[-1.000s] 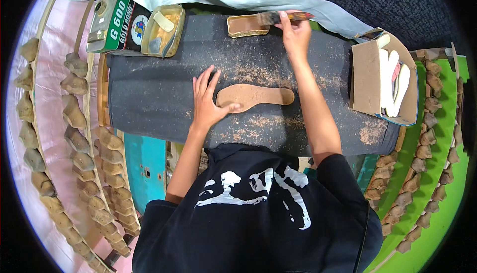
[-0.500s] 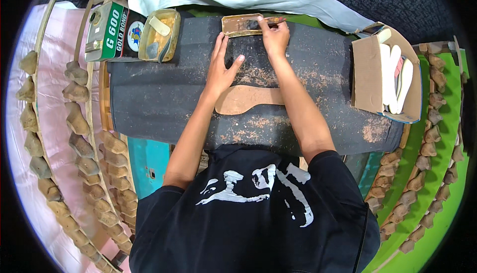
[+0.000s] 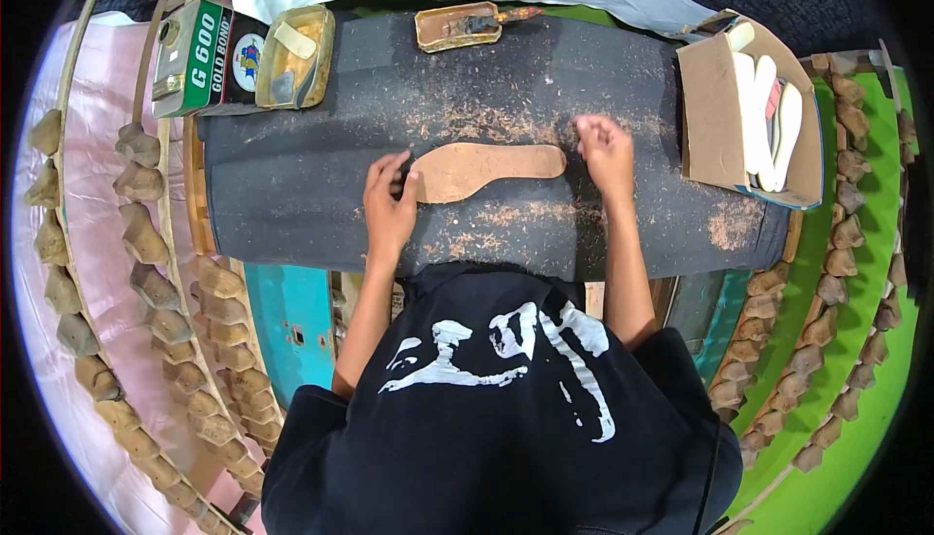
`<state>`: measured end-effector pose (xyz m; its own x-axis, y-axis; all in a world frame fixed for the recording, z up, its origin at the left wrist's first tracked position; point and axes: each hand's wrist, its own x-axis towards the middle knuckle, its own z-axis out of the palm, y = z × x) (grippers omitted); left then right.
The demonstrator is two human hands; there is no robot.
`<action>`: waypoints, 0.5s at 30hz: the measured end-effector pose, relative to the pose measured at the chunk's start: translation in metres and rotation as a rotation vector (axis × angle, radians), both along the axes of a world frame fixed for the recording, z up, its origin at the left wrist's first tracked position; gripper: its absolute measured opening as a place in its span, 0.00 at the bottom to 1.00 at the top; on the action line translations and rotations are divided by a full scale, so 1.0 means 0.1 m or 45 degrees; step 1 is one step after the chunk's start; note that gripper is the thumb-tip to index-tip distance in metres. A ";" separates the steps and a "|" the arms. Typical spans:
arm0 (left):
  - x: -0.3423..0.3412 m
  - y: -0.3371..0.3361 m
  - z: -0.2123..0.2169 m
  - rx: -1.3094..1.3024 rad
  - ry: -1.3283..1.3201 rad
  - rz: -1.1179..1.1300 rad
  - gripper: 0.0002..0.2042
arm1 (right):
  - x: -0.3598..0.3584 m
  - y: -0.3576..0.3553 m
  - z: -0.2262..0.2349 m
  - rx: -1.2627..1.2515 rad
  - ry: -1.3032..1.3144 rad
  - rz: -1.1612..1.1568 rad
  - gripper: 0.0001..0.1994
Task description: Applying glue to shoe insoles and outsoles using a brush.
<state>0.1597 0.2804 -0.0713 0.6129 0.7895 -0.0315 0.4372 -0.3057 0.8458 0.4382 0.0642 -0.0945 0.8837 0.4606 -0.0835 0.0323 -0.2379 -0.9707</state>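
A tan, sole-shaped insole (image 3: 486, 167) lies flat across the dark work surface, its broad end to the left. My left hand (image 3: 389, 206) is beside that broad end, fingers bent and apart, thumb at the edge; whether it touches I cannot tell. Off the narrow end, my right hand (image 3: 609, 160) hovers with loosely curled fingers, a gap between thumb and forefinger, holding nothing visible. Farther back sits a shallow rectangular tray (image 3: 440, 46) with brown residue. A brush (image 3: 482, 23) with dark bristles rests in it, its reddish handle over the right side.
Shavings litter the dark-covered table (image 3: 282, 185). At the back left stand a green-and-black metal can (image 3: 199, 58) and a yellowish tub (image 3: 316, 88) with flat pieces. A cardboard box (image 3: 715, 112) of pale sole shapes is at the right. Racks of shoe lasts (image 3: 136, 233) flank both sides.
My right hand has let go of the brush, leaving it in the tray. Both hands have drawn back toward me, one to each end of the insole. The view has shifted slightly.
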 end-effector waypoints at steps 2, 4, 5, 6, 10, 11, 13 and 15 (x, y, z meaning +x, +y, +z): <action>-0.11 -0.07 0.00 -0.083 0.065 0.055 0.16 | -0.16 -0.18 0.06 -0.383 0.200 0.153 0.16; -0.18 -0.08 -0.05 -0.097 0.179 0.053 0.17 | -0.33 -0.22 0.06 -0.440 0.282 0.198 0.19; -0.21 -0.10 -0.12 -0.089 0.169 0.060 0.17 | -0.44 -0.15 0.21 -0.401 0.416 0.156 0.21; -0.20 -0.11 -0.19 -0.151 0.109 0.066 0.17 | -0.48 -0.15 0.21 -0.388 0.405 0.156 0.21; -0.19 -0.17 -0.22 -0.399 -0.170 0.155 0.18 | -0.62 -0.14 0.23 -0.296 0.329 0.147 0.22; -0.21 -0.19 -0.18 -0.466 -0.316 0.146 0.17 | -0.66 -0.15 0.26 -0.036 0.344 0.135 0.19; -0.28 -0.19 -0.09 -0.570 -0.481 0.160 0.16 | -0.72 -0.18 0.33 0.318 0.399 0.149 0.12; -0.33 -0.21 -0.02 -0.721 -0.735 0.182 0.13 | -0.76 -0.19 0.25 0.366 0.342 0.217 0.11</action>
